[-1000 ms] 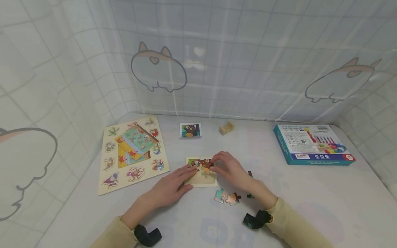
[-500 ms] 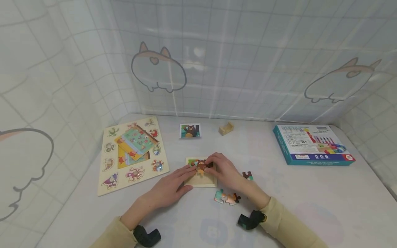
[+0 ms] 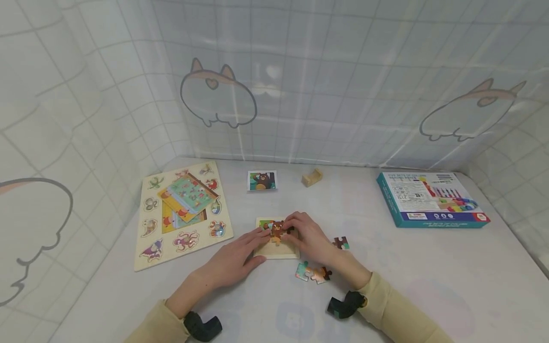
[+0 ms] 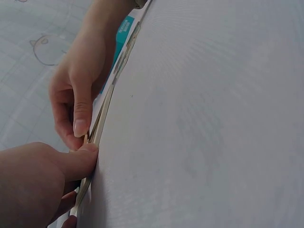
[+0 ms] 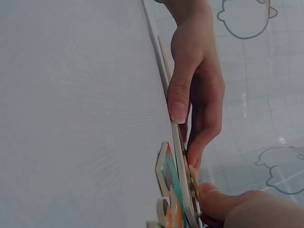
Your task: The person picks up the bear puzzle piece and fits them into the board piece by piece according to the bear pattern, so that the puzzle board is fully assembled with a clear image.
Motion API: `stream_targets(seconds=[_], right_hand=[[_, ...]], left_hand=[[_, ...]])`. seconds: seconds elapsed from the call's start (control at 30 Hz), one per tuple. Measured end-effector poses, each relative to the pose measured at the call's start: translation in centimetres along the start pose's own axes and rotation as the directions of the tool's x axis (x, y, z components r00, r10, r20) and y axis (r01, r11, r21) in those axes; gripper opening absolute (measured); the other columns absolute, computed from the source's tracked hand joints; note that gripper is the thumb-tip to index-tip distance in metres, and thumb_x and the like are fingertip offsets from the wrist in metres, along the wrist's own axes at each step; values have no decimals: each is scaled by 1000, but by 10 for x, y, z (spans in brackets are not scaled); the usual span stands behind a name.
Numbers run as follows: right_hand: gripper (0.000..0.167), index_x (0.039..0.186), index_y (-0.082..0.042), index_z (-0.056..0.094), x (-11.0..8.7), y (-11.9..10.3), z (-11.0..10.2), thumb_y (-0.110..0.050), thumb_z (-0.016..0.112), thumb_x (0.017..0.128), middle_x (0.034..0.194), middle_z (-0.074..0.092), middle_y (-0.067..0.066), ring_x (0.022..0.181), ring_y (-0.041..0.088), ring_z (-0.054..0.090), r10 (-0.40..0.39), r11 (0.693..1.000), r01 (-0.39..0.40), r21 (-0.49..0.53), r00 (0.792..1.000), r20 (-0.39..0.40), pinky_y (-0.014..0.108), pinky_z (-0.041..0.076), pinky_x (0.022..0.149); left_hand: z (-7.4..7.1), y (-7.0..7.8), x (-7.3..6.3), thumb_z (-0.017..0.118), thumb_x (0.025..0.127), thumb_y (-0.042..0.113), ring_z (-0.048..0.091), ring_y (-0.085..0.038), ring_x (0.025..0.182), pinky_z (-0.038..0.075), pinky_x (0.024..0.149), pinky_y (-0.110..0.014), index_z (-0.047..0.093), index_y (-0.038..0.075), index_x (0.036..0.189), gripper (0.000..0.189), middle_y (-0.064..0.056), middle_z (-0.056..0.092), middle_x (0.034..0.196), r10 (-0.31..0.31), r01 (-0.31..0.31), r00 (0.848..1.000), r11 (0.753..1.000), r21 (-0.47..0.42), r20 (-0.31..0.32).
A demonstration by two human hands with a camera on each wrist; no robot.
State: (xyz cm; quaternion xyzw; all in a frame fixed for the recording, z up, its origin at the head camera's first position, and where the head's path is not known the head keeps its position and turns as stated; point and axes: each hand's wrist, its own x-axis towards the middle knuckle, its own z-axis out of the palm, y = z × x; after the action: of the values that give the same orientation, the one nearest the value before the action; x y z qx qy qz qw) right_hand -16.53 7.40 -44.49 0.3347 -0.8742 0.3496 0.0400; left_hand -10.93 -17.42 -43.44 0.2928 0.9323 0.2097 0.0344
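Note:
A small wooden puzzle tray [image 3: 276, 252] lies on the table, with green and brown pieces along its far side. My left hand [image 3: 236, 259] rests on the tray's left side, fingers straight and thumb at the near left corner. Over the middle of the tray, my right hand [image 3: 310, 238] pinches a brown bear-face puzzle piece [image 3: 277, 229] between thumb and fingers. In the right wrist view this piece [image 5: 194, 178] is tilted above the tray, close to the left fingertips. Two loose puzzle pieces, one teal [image 3: 302, 271] and one orange-brown [image 3: 320, 275], lie near the right forearm.
Another loose brown piece [image 3: 341, 243] lies right of the right wrist. Behind the tray are a bear picture card [image 3: 262, 181] and a small wooden holder [image 3: 312, 177]. A sea-animal board [image 3: 143, 247] bearing cards is at left, a teal box [image 3: 433, 200] at right.
My right hand has moved a little left with the bear piece, bringing it upright over the tray's middle. The loose brown piece at right is now uncovered. My left hand stays put.

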Motion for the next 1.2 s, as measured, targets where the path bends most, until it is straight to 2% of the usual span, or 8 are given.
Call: stream_targets(seconds=[0.17, 0.53, 0.83, 1.2], right_hand=[[17, 105, -8, 70, 0, 1, 2, -20, 72, 93, 116, 64, 2, 107, 16, 55, -8, 1000, 8, -12, 1000, -9, 34, 53, 90], [18, 104, -8, 69, 1, 4, 6, -21, 72, 93, 114, 64, 2, 105, 16, 54, -33, 999, 33, -30, 999, -3, 34, 53, 90], [18, 105, -8, 69, 1, 7, 8, -21, 72, 93, 114, 63, 2, 102, 14, 52, -60, 997, 59, -52, 998, -7, 30, 52, 84], [16, 102, -8, 70, 0, 7, 8, -20, 74, 92, 113, 64, 2, 101, 15, 53, -83, 995, 81, -49, 996, -27, 31, 52, 83]], left_hand=[[1, -1, 0, 58, 102, 35, 36, -26, 147, 43, 112, -49, 48, 15, 148, 51, -4, 39, 159, -12, 12, 1000, 1000, -2, 1], [0, -1, 0, 58, 102, 35, 38, -28, 146, 45, 110, -51, 47, 18, 148, 51, -8, 42, 157, -18, 18, 1000, 1000, -2, 9], [0, -2, 0, 57, 102, 33, 36, -28, 147, 42, 112, -51, 49, 21, 149, 50, -4, 42, 158, 39, -39, 999, 999, 16, 18], [1, -3, 0, 58, 102, 33, 36, -28, 147, 42, 113, -50, 50, 22, 149, 49, -4, 42, 158, 45, -46, 999, 999, 29, 15]])
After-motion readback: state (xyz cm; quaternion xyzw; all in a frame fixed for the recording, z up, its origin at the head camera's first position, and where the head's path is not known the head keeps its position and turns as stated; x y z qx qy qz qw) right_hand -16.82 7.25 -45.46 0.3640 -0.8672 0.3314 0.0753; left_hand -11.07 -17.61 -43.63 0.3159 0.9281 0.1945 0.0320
